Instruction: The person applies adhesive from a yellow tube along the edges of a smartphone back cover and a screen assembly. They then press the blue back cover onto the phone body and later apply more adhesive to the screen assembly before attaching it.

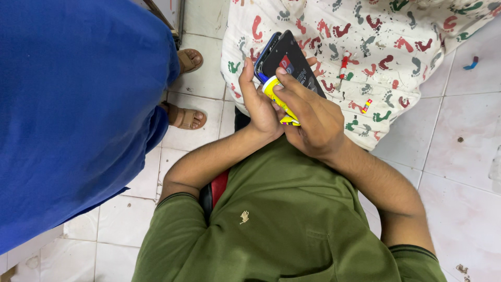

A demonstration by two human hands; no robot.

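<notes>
Left hand [259,102]: curled around the left edge of the phone [290,61], thumb up along its side, fingers hidden behind.
Right hand [308,117]: fingers pressed together around the tube [279,99], pinching it near the tip.
Phone: black, held up tilted between both hands, above the cloth [396,57]; blue rim at its left edge, small red and blue sticker on the back.
Tube: yellow, with a blue tip touching the phone's lower left edge (cannot tell if anything comes out).
Cloth: white, with red, green and grey footprints, spread over a surface past the hands.
Pen [344,63]: red and white, lying on the cloth, right of the phone.
Shirt [282,219]: green, short sleeves.
Other person [73,104]: in blue clothes at the left, brown sandals [187,89] on the floor [459,130].
Floor: pale tiles, a few dark spots.
</notes>
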